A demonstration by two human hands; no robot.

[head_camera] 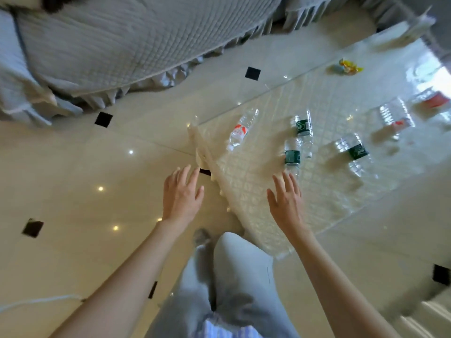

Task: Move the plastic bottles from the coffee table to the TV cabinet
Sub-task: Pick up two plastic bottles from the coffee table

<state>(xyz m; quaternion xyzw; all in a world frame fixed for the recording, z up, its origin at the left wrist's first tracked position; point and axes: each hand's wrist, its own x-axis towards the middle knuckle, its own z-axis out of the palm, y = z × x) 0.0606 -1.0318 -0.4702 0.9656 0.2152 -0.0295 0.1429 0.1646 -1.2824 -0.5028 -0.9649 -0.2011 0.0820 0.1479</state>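
Observation:
Several clear plastic bottles lie on the glass-topped coffee table (244,191) with its quilted white cover. A red-labelled bottle (240,130) lies near the table's left corner. Two green-labelled bottles (292,157) (303,129) lie mid-table, another green-labelled bottle (355,154) to their right, and a red-labelled bottle (396,119) farther right. My left hand (181,193) hovers over the floor just off the table corner, fingers spread, holding nothing. My right hand (286,200) hovers above the table's near edge, fingers straight, just short of the nearest green-labelled bottle.
A grey quilted sofa cover (109,45) fills the upper left. The glossy tiled floor (85,179) has black inset squares. A colourful small object (346,67) and a red-and-white packet (433,102) lie on the table's far part. My legs in light trousers stand below.

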